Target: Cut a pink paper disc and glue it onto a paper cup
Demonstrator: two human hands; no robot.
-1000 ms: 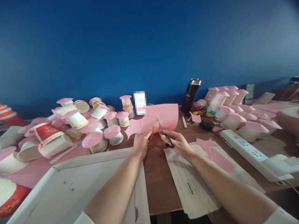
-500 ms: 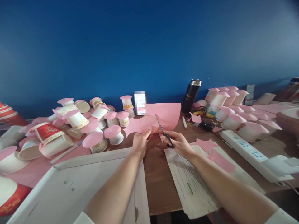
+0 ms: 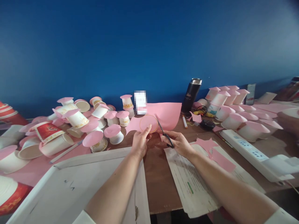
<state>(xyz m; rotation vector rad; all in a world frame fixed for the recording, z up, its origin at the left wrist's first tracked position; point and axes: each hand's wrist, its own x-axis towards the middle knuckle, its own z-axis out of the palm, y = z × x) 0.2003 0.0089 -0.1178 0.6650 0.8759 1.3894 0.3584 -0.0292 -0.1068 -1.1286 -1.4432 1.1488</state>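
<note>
Pink paper (image 3: 163, 115) was held above the middle of the tabletop (image 3: 158, 183), toward its far edge, with a drawn circle (image 3: 148, 123) on its near left part. The sheet was pinched at the circle's lower rim by the left hand (image 3: 139, 143), thumb and fingers closed on it. Scissors (image 3: 163, 133) were gripped by the right hand (image 3: 179, 143), fingers through the black handles. The blades were parted a little and set at the circle's right side.

A slip could be judged likely: the paper was supported on one side only, so it might buckle under the blades and the cut might wander off the line. The left fingertips lay close to the blades and might be nicked.

The scissors' long axis ran from the handles at the near right up to the tips at the far left, toward the back wall. The sheet's long axis ran left to right, roughly along the far edge.

Cups (image 3: 112, 132) capped with pink discs were crowded at the left and at the far right corner.
</note>
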